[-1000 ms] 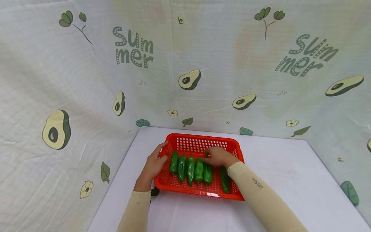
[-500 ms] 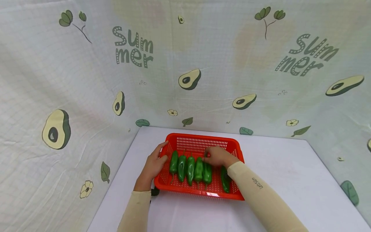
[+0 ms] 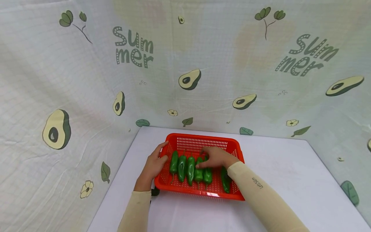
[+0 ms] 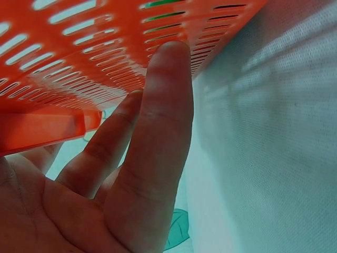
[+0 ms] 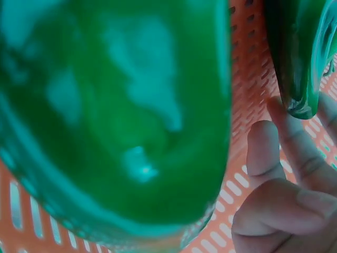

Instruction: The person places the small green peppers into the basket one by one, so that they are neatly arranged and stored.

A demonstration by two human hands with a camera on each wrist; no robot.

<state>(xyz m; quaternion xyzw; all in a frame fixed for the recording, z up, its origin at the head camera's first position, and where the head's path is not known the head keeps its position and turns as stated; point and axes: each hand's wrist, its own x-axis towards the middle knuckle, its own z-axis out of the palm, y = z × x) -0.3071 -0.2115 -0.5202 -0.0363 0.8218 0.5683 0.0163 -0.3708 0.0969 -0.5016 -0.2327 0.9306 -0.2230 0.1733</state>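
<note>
A red perforated plastic basket (image 3: 200, 192) holds several glossy green peppers, most lined up side by side. My left hand (image 3: 155, 164) grips the basket's left side, thumb over the rim and fingers against the outer wall (image 4: 121, 58). Inside the basket, my right hand (image 3: 215, 157) reaches over the right end of the row. Its thumb lies across one pepper (image 3: 198, 176), fingers spread toward the far end; the neighbouring pepper (image 3: 207, 176) is partly covered by the hand. In the right wrist view, a pepper tip (image 5: 303, 100) is close to the fingers, with the thumb apart from it.
A separate pepper (image 3: 225, 182) lies at the basket's right side under my right wrist, looming large in the right wrist view. The basket sits on a white table (image 3: 278, 167), enclosed by printed cloth (image 3: 214, 64) at the back and sides. A small dark object (image 3: 155, 192) shows beside my left wrist.
My right hand has shifted slightly left from the row's last pepper, its thumb and fingers spreading over the pepper beside it. The left hand and basket stay put.
</note>
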